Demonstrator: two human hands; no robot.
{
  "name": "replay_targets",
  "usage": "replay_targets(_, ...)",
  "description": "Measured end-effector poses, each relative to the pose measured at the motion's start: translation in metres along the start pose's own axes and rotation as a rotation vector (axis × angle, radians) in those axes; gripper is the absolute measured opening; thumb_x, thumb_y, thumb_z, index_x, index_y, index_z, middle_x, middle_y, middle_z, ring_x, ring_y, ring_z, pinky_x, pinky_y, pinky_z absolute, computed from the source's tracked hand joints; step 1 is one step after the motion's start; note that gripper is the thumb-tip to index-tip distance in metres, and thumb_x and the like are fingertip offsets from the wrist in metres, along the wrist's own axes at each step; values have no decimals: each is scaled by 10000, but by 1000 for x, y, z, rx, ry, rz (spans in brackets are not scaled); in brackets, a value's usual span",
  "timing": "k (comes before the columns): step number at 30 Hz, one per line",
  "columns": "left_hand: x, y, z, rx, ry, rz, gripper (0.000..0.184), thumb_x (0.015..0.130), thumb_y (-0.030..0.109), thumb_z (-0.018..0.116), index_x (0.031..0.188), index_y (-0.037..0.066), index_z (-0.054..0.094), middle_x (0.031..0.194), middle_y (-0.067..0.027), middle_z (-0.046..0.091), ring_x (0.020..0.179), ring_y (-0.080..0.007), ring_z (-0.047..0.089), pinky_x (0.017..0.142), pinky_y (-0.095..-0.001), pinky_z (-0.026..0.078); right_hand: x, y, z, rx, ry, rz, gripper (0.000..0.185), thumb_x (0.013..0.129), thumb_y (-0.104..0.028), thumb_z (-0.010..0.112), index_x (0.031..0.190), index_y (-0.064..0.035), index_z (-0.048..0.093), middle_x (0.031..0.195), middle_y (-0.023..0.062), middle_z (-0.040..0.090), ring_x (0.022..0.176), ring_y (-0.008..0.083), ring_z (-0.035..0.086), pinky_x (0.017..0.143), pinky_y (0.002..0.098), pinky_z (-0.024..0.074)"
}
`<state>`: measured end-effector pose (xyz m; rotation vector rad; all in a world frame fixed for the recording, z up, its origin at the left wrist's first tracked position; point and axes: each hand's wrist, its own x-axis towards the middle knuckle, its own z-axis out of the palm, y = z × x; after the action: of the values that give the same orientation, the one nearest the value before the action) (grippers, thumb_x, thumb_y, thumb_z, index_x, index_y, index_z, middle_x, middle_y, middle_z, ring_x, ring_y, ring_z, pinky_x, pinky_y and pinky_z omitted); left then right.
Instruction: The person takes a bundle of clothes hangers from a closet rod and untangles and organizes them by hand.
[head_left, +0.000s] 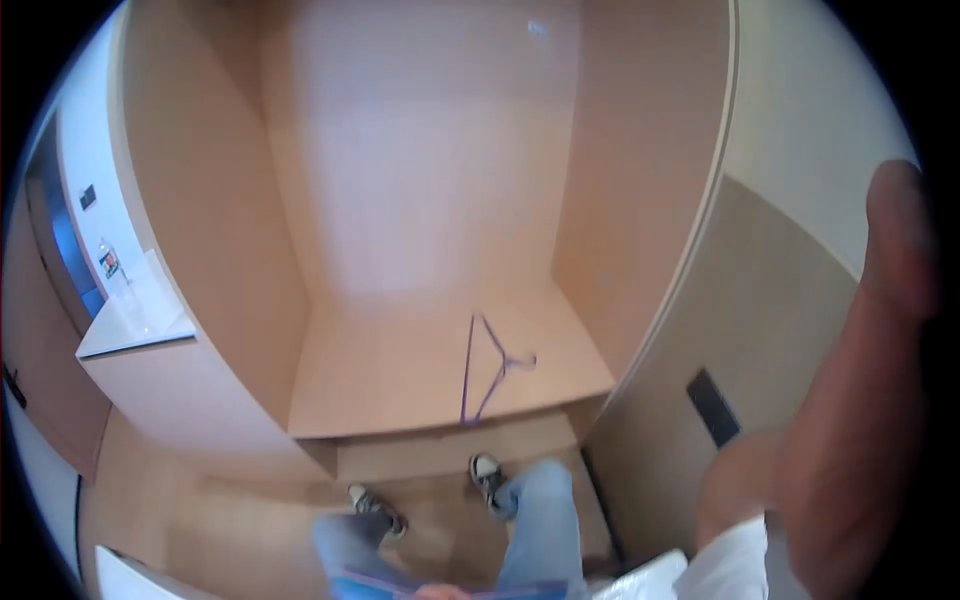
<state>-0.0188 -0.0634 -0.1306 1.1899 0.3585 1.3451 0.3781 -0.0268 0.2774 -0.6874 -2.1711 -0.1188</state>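
Note:
A purple hanger [503,366] lies on the floor panel of an open wooden wardrobe [440,200]. My left hand [442,592] shows only in part at the bottom edge, closed around a blurred blue-purple item [540,590] that I cannot make out. My raised right arm fills the right side, and my right hand [902,240] is at the dark edge of the view, near the light wall. Its fingers are dark and smeared, so I cannot see whether it holds anything.
On the left a bottle [110,262] stands on a white counter [150,310] beside the wardrobe. Behind it is a brown door [60,330]. My shoes [487,478] are on the floor before the wardrobe's base. A dark plate [713,407] is on the right wall.

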Motion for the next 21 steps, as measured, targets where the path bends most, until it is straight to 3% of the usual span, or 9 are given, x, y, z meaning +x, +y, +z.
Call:
replay_targets(1,11,4,0,-35,-12,-243,387,744,270,818,965,96,552,1055,-119,588,1009,-249,549,887,-369,438,-1,-11,-1,-9,-7,-1,653,817,-395,743,1344,-114,480,1278,202,528,1134,340,542,951,482,454)
replay_targets(2,8,22,13,80,5,-186,342,801,250,739,1009,29,583,1093,-185,639,1083,-310,587,977,-439,430,3,-20,-4,-6,-17,3,646,819,-395,740,1340,-114,481,1274,201,529,1132,338,542,949,481,454)
replay_targets(5,2,33,13,108,-58,-230,246,841,132,692,1029,36,567,1097,-165,636,1061,-272,591,950,-402,450,28,-35,-17,26,-14,-1,628,824,-394,732,1329,-113,485,1264,198,533,1125,333,544,945,479,456)
replay_targets(8,14,25,15,-10,16,-183,219,848,88,715,1013,37,579,1119,-169,630,1086,-289,595,978,-416,453,49,-30,-25,28,17,-45,609,830,-392,724,1318,-112,489,1254,195,536,1119,328,546,940,477,457)
replay_targets(9,9,37,20,-1,-28,-257,221,856,70,718,1024,37,579,1132,-161,626,1110,-292,586,987,-419,453,47,-41,-29,38,30,-68,603,832,-392,722,1314,-112,491,1250,193,538,1116,326,546,938,476,457)
replay_targets(10,8,32,22,-27,12,-297,254,825,169,729,999,35,604,1110,-179,631,1110,-292,588,989,-429,447,45,-40,-24,62,38,-70,597,834,-391,719,1310,-112,492,1247,192,539,1114,325,547,937,475,458)
replay_targets(12,18,47,36,-108,102,-435,235,855,170,713,1010,37,597,1129,-161,617,1136,-285,569,992,-424,439,39,-29,-6,131,44,-60,585,838,-390,714,1303,-111,495,1240,190,541,1110,321,548,933,474,459)
replay_targets(17,20,36,12,124,-89,-293,194,915,201,688,995,64,578,1169,-111,614,1105,-195,567,967,-345,439,34,12,70,396,-41,-6,555,848,-388,701,1284,-110,501,1223,185,547,1098,313,551,925,470,461)
replay_targets(21,12,48,26,-12,23,-371,240,909,239,707,977,46,582,1077,-108,618,1065,-201,581,910,-325,469,27,30,123,606,-106,42,531,855,-386,691,1269,-109,506,1209,180,552,1089,306,553,919,467,463)
